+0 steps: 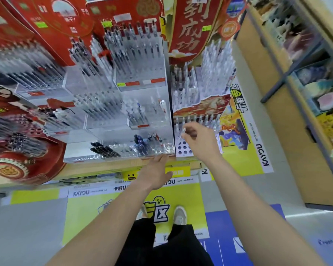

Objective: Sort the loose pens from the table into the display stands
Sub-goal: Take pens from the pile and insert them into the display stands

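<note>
- Right hand (198, 140), arm outstretched, pinches a pen (183, 131) at frame centre.
- Left hand (156, 169) flat, fingers straight, holding nothing, on the worktop (104, 167) edge.
- The pen's long axis runs up-down in frame.

Wooden table (96, 167), crowded clear display stands (81, 153)

Black trousers (167, 246); pale grey-white trainers (179, 215); forearms (112, 212) bare.

"KAYOU" printed on white floor strip (81, 193); "成功" on red banner (188, 31); "区" on yellow floor sticker (104, 217).
</note>
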{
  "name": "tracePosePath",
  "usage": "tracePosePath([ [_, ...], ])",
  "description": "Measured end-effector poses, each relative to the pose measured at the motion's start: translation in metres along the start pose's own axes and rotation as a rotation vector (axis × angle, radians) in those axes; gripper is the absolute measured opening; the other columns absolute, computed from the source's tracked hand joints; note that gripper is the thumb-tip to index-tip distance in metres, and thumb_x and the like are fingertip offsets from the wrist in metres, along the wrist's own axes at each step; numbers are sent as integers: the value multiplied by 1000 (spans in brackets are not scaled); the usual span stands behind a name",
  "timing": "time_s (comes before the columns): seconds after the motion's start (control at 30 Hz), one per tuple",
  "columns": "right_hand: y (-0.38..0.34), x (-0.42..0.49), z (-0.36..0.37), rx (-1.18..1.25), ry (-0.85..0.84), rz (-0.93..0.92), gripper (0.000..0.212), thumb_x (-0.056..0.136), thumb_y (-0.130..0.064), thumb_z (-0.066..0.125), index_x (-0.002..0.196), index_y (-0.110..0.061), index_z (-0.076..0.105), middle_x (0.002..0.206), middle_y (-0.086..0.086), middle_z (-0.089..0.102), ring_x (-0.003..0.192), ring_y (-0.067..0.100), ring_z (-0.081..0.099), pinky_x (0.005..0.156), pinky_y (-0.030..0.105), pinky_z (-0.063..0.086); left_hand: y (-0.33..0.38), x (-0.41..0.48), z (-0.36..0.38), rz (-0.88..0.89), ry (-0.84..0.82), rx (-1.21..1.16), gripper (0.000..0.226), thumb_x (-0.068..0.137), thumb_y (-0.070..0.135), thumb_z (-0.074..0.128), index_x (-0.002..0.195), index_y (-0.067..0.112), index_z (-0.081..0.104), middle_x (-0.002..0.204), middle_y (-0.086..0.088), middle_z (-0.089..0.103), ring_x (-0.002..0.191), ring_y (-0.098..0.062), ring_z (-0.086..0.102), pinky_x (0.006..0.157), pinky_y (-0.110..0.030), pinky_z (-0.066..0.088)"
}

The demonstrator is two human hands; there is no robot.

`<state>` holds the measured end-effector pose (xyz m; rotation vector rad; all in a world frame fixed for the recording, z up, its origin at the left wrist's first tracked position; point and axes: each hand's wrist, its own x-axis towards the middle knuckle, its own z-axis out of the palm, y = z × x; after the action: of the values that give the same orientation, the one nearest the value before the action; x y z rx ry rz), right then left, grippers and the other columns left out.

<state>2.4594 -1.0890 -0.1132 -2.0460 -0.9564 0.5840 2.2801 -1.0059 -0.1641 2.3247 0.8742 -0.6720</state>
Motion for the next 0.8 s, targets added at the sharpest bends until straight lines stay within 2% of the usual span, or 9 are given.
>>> tracePosePath([
  [0.07, 1, 1, 1, -8, 12, -5, 17, 95, -11, 69, 112, -11, 71, 86, -5, 65, 81, 10, 63, 76, 6, 47, -1, 1, 0, -10, -11, 8, 77, 102, 45, 53, 163, 19, 13, 171, 0, 6, 156, -28, 12, 122, -46, 27],
  [0.1, 2, 1, 2, -9, 15, -5, 18, 95, -11, 69, 112, -10, 71, 87, -4, 65, 81, 11, 63, 75, 4, 46, -1, 1, 1, -12, -16, 14, 78, 102, 46, 52, 163, 19, 11, 171, 1, 3, 156, -28, 8, 124, -46, 24],
  [0.13, 4, 1, 3, -13, 13, -1, 19, 94, -10, 69, 113, -10, 70, 88, -4, 66, 82, 12, 63, 77, 6, 47, -2, 2, 1, -10, -20, 21, 79, 102, 46, 52, 163, 19, 9, 171, 1, 1, 157, -28, 5, 125, -46, 21],
  [0.23, 9, -1, 11, -33, -11, 14, 21, 94, -9, 70, 115, -11, 71, 90, -4, 67, 84, 13, 66, 85, 23, 54, -5, 6, 0, -6, -29, 45, 81, 102, 46, 52, 163, 18, 7, 171, 0, -3, 157, -28, 2, 126, -45, 18],
  [0.37, 13, -3, 26, -81, -1, 18, 24, 93, -7, 69, 117, -10, 71, 100, 6, 73, 88, 17, 68, 88, 33, 56, -9, 10, 0, 0, -32, 42, 81, 102, 44, 53, 163, 17, 8, 171, -2, -1, 157, -29, 5, 126, -45, 17],
  [0.47, 13, -2, 33, -95, 22, 50, 25, 96, -10, 67, 120, -10, 70, 102, 8, 74, 85, 15, 65, 86, 34, 56, -10, 10, -1, 1, -37, 31, 81, 102, 44, 53, 163, 17, 8, 171, -1, -2, 157, -30, 5, 126, -44, 18],
  [0.67, 16, 2, 45, -145, 42, 62, 23, 96, -11, 67, 118, -9, 72, 95, 9, 76, 85, 21, 71, 85, 41, 58, -13, 9, -1, 19, -33, 35, 80, 103, 45, 52, 163, 18, 7, 171, 3, -4, 157, -26, 3, 125, -42, 18],
  [0.8, 14, 2, 45, -175, 19, 102, 26, 96, -17, 67, 121, -9, 70, 101, 9, 76, 89, 22, 72, 86, 42, 58, -13, 5, -4, 30, -24, -7, 78, 103, 43, 53, 163, 19, 10, 171, 2, 1, 157, -26, 7, 124, -43, 20],
])
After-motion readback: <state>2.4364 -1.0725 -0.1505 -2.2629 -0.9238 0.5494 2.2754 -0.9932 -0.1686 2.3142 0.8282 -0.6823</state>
